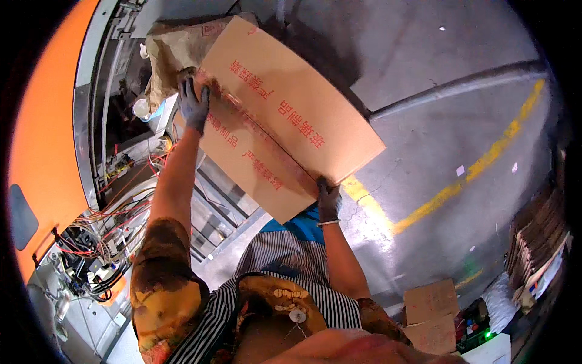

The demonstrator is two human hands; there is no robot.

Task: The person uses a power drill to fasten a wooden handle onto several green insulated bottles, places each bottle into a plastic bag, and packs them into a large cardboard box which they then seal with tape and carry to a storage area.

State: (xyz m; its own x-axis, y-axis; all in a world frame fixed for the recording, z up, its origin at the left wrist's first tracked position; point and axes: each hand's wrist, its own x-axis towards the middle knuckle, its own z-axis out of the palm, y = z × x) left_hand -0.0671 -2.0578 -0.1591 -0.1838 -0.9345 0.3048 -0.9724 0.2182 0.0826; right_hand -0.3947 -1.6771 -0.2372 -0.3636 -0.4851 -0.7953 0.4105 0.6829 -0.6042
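A large brown cardboard box (297, 109) with red print is tilted in front of me, a seam running along its middle between two top flaps. My left hand (194, 106), in a dark grey glove, grips the box's left end at the seam. At the near right end, my right hand (328, 199), gloved too, holds the edge where the seam ends, its thumb on top. Some of the fingers on both hands are hidden by the cardboard.
Crumpled brown paper (163, 57) lies beyond the box. At left stand an orange machine panel (45, 121) and tangled wires (100, 242). A metal frame (221, 206) is under the box. Yellow floor lines (451, 191), a smaller carton (430, 302) and stacked cardboard (539, 242) are at right.
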